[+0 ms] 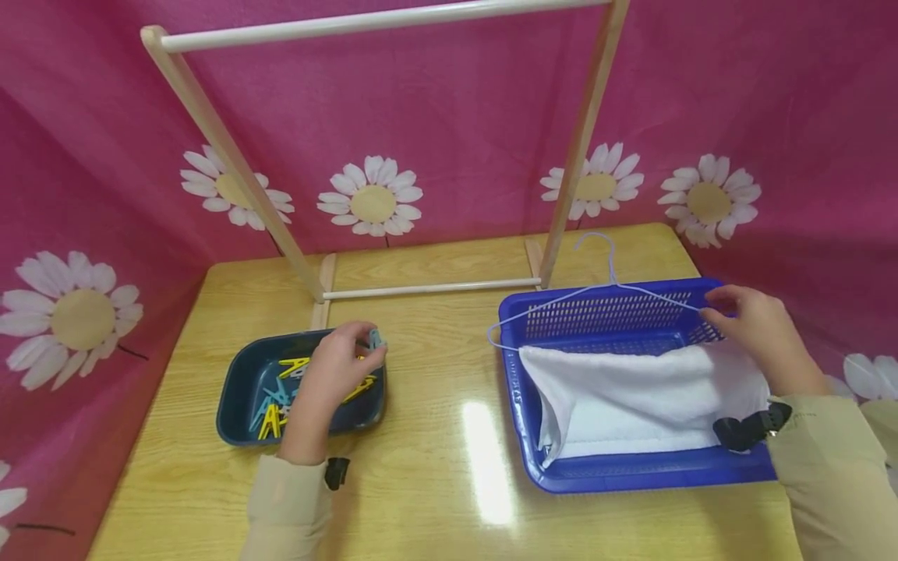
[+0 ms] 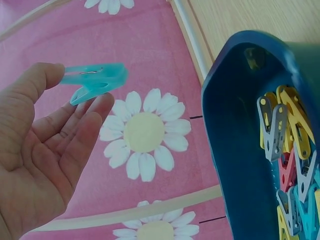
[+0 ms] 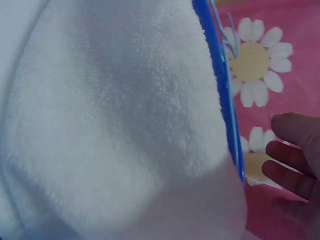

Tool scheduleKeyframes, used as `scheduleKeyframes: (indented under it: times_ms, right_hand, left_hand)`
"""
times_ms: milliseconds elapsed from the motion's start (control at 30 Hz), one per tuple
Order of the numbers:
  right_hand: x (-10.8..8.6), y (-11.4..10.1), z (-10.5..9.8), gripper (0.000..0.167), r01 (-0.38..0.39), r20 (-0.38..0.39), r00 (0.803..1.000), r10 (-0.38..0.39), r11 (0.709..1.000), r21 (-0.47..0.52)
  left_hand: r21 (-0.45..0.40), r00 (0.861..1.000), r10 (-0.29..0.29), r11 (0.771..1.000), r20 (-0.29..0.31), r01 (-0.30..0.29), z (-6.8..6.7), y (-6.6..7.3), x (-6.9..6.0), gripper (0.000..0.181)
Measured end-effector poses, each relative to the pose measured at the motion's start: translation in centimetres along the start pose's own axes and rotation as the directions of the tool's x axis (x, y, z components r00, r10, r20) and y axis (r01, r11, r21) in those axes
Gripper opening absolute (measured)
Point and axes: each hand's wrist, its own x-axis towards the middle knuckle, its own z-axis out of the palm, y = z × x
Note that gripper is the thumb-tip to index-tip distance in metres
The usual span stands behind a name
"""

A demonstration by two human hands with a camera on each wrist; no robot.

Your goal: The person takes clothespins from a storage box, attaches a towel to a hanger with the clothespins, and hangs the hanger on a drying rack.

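The head camera looked forward and down over the table (image 1: 435, 374), the left wrist's looked closely past the left hand (image 2: 50, 145) to the tub (image 2: 227, 130), and the right wrist's faced the white cloth (image 3: 125, 120) nearer still, tub and cloth both shared with the head view.

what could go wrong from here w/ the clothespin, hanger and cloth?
1. The left hand pinches the blue-green clothespin by its handle ends; it might slip and drop.
2. The white cloth appears draped over the hanger, with no clothespin visible along its top edge, so it could slide off if lifted.
3. The hanger's left corner juts past the basket rim and might snag.
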Motion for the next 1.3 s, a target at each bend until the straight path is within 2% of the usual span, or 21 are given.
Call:
scheduleKeyframes:
  times_ms: [133, 300, 400, 500, 633, 933, 1100, 1167, 1300]
  right_hand:
    - [1.3, 0.2, 0.6, 0.035, -0.008, 0.108, 0.994, 0.009, 1.000, -0.007]
    - [2.5, 0.6, 0.9, 0.041, -0.043, 0.270, 0.962, 0.045, 0.999, -0.015]
    - [3.2, 0.8, 1.2, 0.040, -0.030, 0.302, 0.952, 0.042, 0.999, -0.044]
    - [3.6, 0.8, 1.5, 0.041, -0.052, 0.337, 0.939, 0.067, 0.997, -0.051]
    - [3.9, 0.8, 1.8, 0.040, -0.070, 0.356, 0.930, 0.087, 0.996, -0.061]
    - [4.3, 0.6, 2.2, 0.036, -0.061, 0.335, 0.939, 0.071, 0.997, -0.039]
    - [4.6, 0.5, 2.6, 0.037, -0.076, 0.351, 0.933, 0.075, 0.997, -0.011]
    - [4.6, 0.5, 2.8, 0.037, -0.062, 0.342, 0.938, 0.060, 0.998, -0.004]
    - [4.7, 0.9, 3.1, 0.031, 0.007, 0.275, 0.961, -0.008, 1.000, 0.005]
  left_hand:
    - [0.005, 1.000, -0.011, 1.000, 0.009, 0.011, 0.0, -0.2, -0.2, 0.041]
    - [0.009, 1.000, -0.021, 1.000, 0.006, 0.021, -0.1, -0.2, -0.3, 0.041]
    - [0.008, 1.000, -0.030, 1.000, 0.008, 0.030, -0.1, -0.2, -0.4, 0.041]
    - [0.005, 1.000, -0.027, 1.000, 0.012, 0.027, 0.0, -0.2, -0.4, 0.042]
    - [0.006, 1.000, -0.018, 1.000, 0.010, 0.018, 0.1, -0.3, -0.4, 0.042]
    - [-0.017, 1.000, -0.019, 1.000, 0.006, 0.019, 0.1, -0.6, -0.6, 0.040]
    - [-0.028, 1.000, -0.010, 1.000, -0.002, 0.010, 0.1, -0.8, -0.9, 0.040]
    - [-0.026, 1.000, -0.013, 1.000, -0.004, 0.013, 0.1, -0.9, -0.9, 0.041]
    - [-0.012, 1.000, -0.028, 1.000, -0.001, 0.028, 0.1, -1.0, -0.9, 0.043]
